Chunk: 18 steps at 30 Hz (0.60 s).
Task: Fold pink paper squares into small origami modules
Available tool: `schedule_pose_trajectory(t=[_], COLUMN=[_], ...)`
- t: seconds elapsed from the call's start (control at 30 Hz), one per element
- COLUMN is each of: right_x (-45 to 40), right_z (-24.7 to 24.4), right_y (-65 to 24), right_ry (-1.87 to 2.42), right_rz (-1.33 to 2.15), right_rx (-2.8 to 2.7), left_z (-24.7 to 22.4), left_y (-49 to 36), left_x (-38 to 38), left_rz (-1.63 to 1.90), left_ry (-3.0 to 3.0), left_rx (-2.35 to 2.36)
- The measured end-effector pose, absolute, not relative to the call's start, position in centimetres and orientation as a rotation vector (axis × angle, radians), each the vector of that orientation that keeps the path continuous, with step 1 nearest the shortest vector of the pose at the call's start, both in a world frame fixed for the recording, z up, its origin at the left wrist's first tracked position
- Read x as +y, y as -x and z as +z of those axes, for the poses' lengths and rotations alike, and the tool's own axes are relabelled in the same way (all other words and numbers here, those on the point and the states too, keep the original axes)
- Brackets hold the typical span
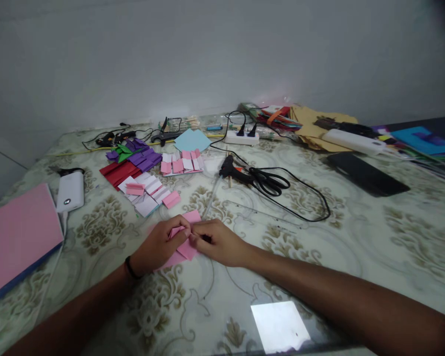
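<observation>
A folded piece of pink paper lies on the patterned tablecloth, with both hands on it. My left hand, a dark band at its wrist, has its thumb and fingers closed on the paper's left part. My right hand pinches the paper at its right side, close to the left fingertips. The hands cover part of the folds. Beyond them lie folded white and pink paper pieces and more pink and white folded pieces. A black glue gun with a glue stick rests behind my right hand.
The glue gun's coiled cable spreads to the right, near a white power strip. At left are a white power bank and a pink sheet. A black phone and coloured papers lie at right. The wall borders the back.
</observation>
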State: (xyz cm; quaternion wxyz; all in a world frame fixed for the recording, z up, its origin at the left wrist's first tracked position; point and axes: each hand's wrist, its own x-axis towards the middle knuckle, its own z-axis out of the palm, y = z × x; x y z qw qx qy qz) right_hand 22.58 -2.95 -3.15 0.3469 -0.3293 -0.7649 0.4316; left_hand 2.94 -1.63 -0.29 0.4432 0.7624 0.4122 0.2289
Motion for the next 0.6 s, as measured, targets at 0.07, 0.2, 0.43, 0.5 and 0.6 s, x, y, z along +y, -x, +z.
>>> schedule_pose_trajectory(t=[0.07, 0.2, 0.43, 0.5, 0.6], right_x=[-2.93, -2.91, -2.89, -2.88, -2.87], right_z=[-3.14, -3.19, -3.18, -3.19, -3.23], right_y=[-22.57, -22.58, -22.61, -22.61, -22.58], right_ry=[0.850, 0.838, 0.856, 0.849, 0.841], right_rz=[1.118, 1.110, 1.100, 1.098, 1.089], right_rx=[-1.987, -1.995, -2.007, -2.005, -2.006], left_z=[-0.28, -0.30, -0.44, -0.39, -0.27], left_y=[-2.96, -2.99, -3.01, -3.04, -3.07], left_x=[-1.62, -1.63, -1.58, -1.56, -1.60], left_rz=[0.569, 0.571, 0.550, 0.549, 0.546], left_ry=[-1.891, -1.885, -1.886, -1.893, -1.900], left_rx=[1.026, 1.025, 1.038, 1.036, 1.037])
